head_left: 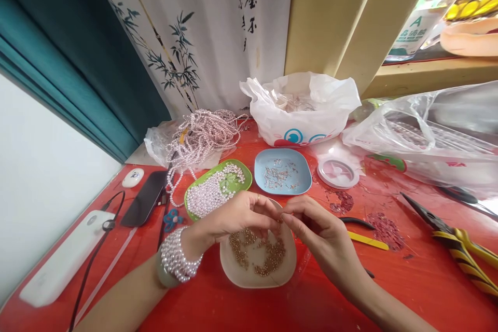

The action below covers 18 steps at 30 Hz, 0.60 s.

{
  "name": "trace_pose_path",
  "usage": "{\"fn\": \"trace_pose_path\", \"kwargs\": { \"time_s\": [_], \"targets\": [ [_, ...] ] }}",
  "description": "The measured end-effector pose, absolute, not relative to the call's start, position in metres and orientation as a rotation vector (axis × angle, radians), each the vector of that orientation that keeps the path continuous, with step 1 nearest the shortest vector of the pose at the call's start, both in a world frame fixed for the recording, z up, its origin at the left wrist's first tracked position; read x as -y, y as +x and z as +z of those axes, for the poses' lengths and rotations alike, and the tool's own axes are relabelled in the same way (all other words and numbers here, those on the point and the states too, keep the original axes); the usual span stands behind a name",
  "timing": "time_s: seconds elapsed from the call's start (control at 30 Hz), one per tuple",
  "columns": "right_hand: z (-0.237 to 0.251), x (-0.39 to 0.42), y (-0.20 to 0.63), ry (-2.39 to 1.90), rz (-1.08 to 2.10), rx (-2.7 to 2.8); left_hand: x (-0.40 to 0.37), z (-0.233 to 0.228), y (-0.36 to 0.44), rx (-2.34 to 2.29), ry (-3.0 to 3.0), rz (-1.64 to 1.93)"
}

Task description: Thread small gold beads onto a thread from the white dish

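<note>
My left hand (249,212) and my right hand (311,220) meet fingertip to fingertip above a cream dish (257,281) that holds small gold beads (270,259). Both pinch, but whatever lies between the fingers is too small to make out. Several strands of pearly beads (179,254) wrap my left wrist, over a pale green bangle (166,276). Just behind my left hand is a green dish (247,179) of loose pinkish-white pearl beads (208,194). A blue dish (260,158) with small metal pieces (280,174) sits beyond the fingertips.
Strung pink beads (206,132) are heaped at the back left. A white plastic bag (307,114) stands behind the dishes, with a round clear case (337,174) before it. Black-and-yellow pliers (447,233) lie right; a phone (144,198) and white power bank (66,259) lie left.
</note>
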State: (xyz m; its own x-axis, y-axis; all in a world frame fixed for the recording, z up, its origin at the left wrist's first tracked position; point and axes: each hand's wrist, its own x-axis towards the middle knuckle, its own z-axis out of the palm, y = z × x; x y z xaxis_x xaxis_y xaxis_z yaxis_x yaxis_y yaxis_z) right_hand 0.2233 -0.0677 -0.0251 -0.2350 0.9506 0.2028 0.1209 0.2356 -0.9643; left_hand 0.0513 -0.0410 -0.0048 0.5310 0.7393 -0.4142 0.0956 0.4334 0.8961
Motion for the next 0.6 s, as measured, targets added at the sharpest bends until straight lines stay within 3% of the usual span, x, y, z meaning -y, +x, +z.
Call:
{"fn": "trace_pose_path", "kwargs": {
  "time_s": [0.23, 0.6],
  "targets": [
    [-0.030, 0.068, 0.219, -1.063, 1.494, 1.428, 0.040, -0.007, 0.050, -0.944, 1.115, 0.503],
    [-0.036, 0.068, 0.221, -1.176, 1.190, 1.602, 0.040, -0.006, 0.049, -1.024, 1.050, 0.493]
  ]
}}
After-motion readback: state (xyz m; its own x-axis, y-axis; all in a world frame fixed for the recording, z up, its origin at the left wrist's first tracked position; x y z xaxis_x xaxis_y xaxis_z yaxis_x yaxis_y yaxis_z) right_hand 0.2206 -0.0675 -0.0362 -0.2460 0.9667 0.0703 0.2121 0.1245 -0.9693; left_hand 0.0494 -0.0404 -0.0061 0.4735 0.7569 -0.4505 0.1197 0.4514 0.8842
